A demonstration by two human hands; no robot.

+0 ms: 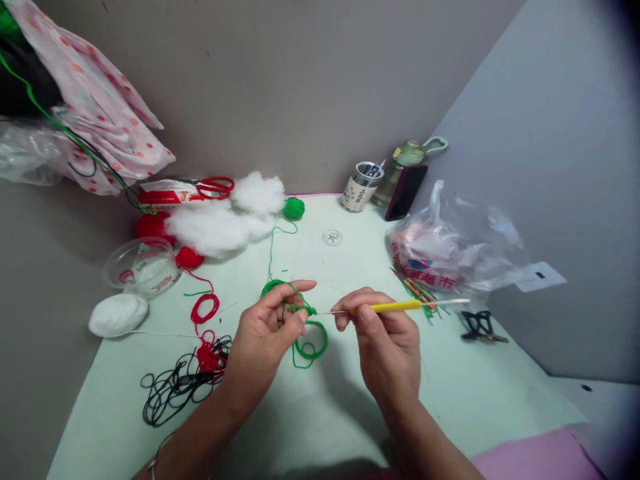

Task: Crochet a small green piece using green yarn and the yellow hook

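My left hand point(270, 327) pinches a small piece of green yarn point(311, 311) between thumb and fingers, with a strand running over the fingers. My right hand point(387, 340) is closed round a crochet hook point(397, 307) with a yellow handle. Its thin metal tip points left and meets the green yarn at my left fingertips; whether it passes through a loop is too small to tell. Below the fingers hangs or lies a loose green loop point(326, 340). From my left hand a green strand leads back to a small green yarn ball point(294, 208).
White stuffing point(215, 227), red-handled scissors point(216, 188) and a clear plastic bowl point(143, 267) stand back left. Tangled black cord point(173, 390) lies near my left forearm. A pen cup point(359, 190), a phone point(406, 193), a plastic bag point(450, 247) and black clippers point(483, 327) are on the right.
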